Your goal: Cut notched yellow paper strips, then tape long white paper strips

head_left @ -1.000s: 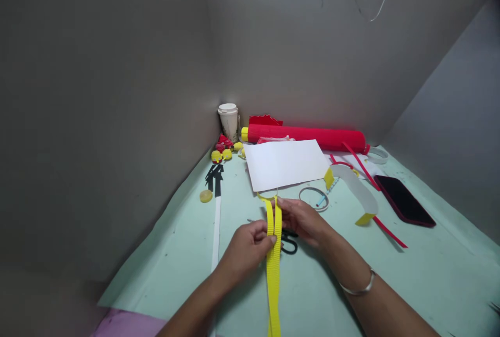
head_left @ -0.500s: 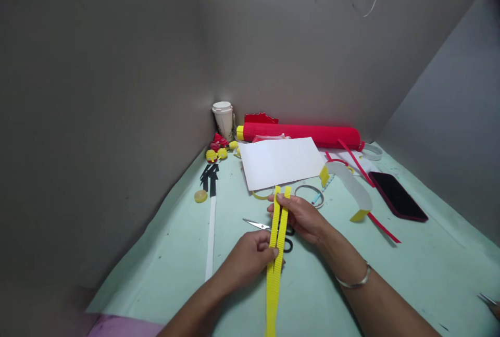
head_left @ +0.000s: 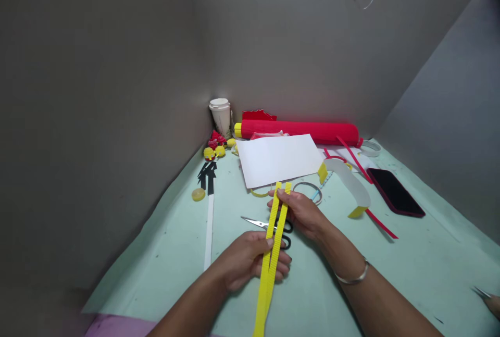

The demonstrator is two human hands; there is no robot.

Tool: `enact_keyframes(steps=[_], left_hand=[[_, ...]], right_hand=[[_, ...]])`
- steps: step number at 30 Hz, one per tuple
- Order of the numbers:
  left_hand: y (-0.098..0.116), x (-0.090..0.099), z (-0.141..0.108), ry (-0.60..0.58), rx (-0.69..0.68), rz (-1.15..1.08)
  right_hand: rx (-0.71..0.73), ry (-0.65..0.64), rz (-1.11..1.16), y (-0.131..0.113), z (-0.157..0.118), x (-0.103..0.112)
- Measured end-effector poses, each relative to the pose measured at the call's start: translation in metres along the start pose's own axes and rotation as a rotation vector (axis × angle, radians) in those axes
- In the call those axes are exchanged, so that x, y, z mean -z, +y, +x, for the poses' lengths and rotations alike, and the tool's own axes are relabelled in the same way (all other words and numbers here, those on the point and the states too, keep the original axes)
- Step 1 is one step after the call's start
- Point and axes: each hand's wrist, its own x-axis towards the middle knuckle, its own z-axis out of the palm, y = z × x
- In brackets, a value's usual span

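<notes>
Two yellow corrugated paper strips (head_left: 273,253) run from the bottom edge up between my hands, spread slightly apart at the top and overlapping lower down. My right hand (head_left: 302,212) pinches them near their upper ends. Lower along their length, my left hand (head_left: 253,259) has its thumb on the left strip and its fingers behind both. Beneath the strips on the table lies a pair of scissors (head_left: 255,222) with black handles, blades pointing left; the strips and my hands cover part of it.
A white sheet (head_left: 279,161) lies before a red corrugated roll (head_left: 300,131). On the left are a lidded cup (head_left: 221,117), black strips (head_left: 211,182), a tape roll (head_left: 198,194) and a white strip (head_left: 209,227). On the right lie a phone (head_left: 395,191) and a curved grey strip (head_left: 349,183).
My left hand's fingers have spread out behind the strips, and its thumb has shifted onto the left one. The strips' lower part has swung left. The view has shifted slightly.
</notes>
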Motion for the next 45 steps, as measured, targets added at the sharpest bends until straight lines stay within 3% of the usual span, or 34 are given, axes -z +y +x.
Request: enact_keyframes(steps=[4,21,37,45], left_hand=[[0.0,0.001,-0.001,-0.043,0.019,-0.017],[-0.002,-0.004,-0.002,-0.017,0.022,0.062],[-0.003,-0.003,-0.003,-0.03,0.031,0.141],[-0.005,0.0,-0.002,-0.046,0.052,0.161]], right_hand=[[0.001,-0.001,-0.001,0.0,0.0,0.0],[0.01,0.058,0.108,-0.013,-0.004,-0.004],[0.065,0.026,-0.016,-0.008,0.001,0.004],[0.094,0.069,-0.057,-0.009,0.001,0.005]])
